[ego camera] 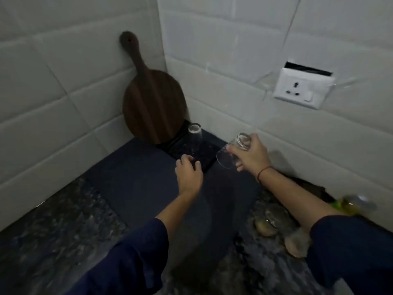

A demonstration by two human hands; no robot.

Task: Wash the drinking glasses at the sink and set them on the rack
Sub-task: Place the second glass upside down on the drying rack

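Note:
A clear drinking glass [194, 139] stands upside down on a small black drying rack [209, 153] in the counter's corner. My left hand [188, 174] is at the foot of that glass with its fingers curled. Blur hides whether they hold the rim. My right hand [252, 155] grips a second clear glass [230, 155] around its base. This glass is tilted with its mouth down and to the left, just above the rack's right edge.
A dark mat [136, 179] covers the speckled counter in front of the rack. A round wooden board [153, 103] leans in the tiled corner. A wall socket [302, 90] is at the right. Two more glasses [265, 225] and a yellow bottle [350, 206] sit under my right forearm.

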